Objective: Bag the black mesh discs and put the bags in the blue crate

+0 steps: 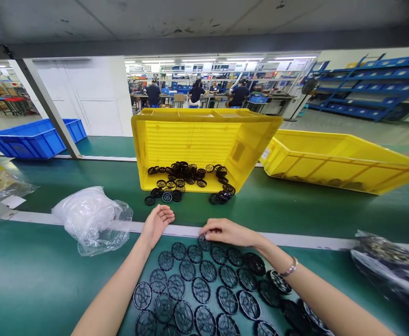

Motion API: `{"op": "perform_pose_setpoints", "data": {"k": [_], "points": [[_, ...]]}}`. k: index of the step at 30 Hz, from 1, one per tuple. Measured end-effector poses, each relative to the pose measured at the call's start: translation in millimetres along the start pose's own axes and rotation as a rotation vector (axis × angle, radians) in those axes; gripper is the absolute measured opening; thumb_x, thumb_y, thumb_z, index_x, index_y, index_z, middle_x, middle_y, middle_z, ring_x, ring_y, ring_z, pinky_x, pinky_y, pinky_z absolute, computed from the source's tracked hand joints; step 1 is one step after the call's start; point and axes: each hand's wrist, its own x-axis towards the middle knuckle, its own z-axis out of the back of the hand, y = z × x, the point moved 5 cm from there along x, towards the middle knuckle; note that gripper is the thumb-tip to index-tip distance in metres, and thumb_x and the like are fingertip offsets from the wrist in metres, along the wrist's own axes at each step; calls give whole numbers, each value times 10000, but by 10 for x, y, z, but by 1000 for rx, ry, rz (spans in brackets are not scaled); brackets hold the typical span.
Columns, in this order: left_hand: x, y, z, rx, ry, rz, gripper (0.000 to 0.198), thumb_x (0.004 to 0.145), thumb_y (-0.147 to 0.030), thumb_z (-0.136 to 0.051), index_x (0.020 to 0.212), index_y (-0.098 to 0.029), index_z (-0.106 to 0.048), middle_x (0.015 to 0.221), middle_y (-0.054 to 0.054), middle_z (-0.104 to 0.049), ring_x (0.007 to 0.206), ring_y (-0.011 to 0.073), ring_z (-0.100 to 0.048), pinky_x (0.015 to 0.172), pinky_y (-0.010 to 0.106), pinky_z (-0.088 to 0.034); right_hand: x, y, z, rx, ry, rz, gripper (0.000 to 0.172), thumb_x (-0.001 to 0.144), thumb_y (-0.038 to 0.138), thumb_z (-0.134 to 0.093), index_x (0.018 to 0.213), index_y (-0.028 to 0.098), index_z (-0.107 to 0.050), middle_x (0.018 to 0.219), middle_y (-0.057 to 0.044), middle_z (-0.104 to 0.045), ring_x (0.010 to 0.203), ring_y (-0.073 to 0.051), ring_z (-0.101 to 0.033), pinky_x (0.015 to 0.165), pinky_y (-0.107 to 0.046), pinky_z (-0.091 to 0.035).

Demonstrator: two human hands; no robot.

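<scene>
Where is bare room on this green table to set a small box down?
Near left, the green surface between the clear plastic bag and the rows of black discs is bare. So is the strip between the right hand and the right yellow bin. Crowded: the mouth of the tipped yellow bin, with spilled discs.

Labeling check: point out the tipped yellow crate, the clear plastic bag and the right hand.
tipped yellow crate (190, 140), head view, ribbed inner floor
clear plastic bag (90, 219), head view, bag's middle
right hand (227, 232), head view, back of hand
</scene>
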Motion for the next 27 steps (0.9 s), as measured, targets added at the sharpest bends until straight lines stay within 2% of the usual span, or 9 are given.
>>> {"op": "perform_pose_setpoints", "data": {"k": [4,7,10,13,17,19,22,25,27], "points": [[-6,5,-6,1,-3,5,271,901,-348,-626,878,-88,-697,824,106,-684,791,180,-668,835,330,-545,92,68,70,-121,-78,24,605,842,683,-403,1157,244,-675,1095,-8,-615,872,79,-514,784,-18,-378],[-5,6,-4,1,-6,6,271,902,-352,-627,879,-91,-697,824,105,-687,791,177,-668,838,327,-542,384,158,232,-217,-352,-6,594,877,654,-340,1149,227,-651,1111,-16,-617,869,63,-518,823,-47,-407],[-3,2,-3,-2,-2,12,271,897,-351,-631,878,-89,-696,825,107,-688,790,179,-670,836,327,-540,788,226,344,-264,-568,-91,611,884,639,-324,1258,217,-561,1247,-60,-560,1031,4,-527,961,-123,-437],[-7,-3,0,-6,5,12,272,898,-347,-624,885,-86,-696,830,109,-688,788,179,-669,832,326,-538,1150,271,376,-248,-650,-141,615,865,634,-384,1253,179,-527,1275,-102,-535,1154,-59,-514,1019,-179,-440],[-15,2,13,-8,14,12,273,904,-342,-613,890,-82,-697,836,111,-690,789,181,-671,828,325,-541,1307,276,374,-161,-651,-151,490,867,556,-455,1063,124,-578,1153,-106,-598,1027,-30,-558,930,-130,-442],[-15,2,25,-7,14,10,274,907,-340,-610,892,-81,-699,837,113,-691,790,182,-674,829,326,-544,1203,258,376,-71,-629,-151,499,879,563,-418,1027,111,-570,1086,-98,-627,919,4,-571,853,-95,-444],[-8,-5,41,-3,11,5,277,916,-336,-597,893,-81,-702,831,110,-692,790,179,-677,836,327,-550,817,223,368,118,-554,-155,579,908,597,-262,1075,106,-519,1019,-89,-656,775,36,-584,740,-70,-465],[-3,-18,49,8,12,8,275,920,-331,-588,888,-83,-700,830,106,-696,796,174,-682,845,325,-555,175,162,314,298,-492,-172,599,917,573,-146,1095,96,-461,1096,-115,-654,719,42,-600,691,-87,-506],[-1,-30,52,21,15,11,264,913,-329,-595,885,-87,-696,832,105,-699,807,172,-685,855,324,-557,-339,65,232,424,-481,-200,584,899,584,-194,1062,87,-453,1129,-132,-644,690,42,-591,664,-96,-511]]}}
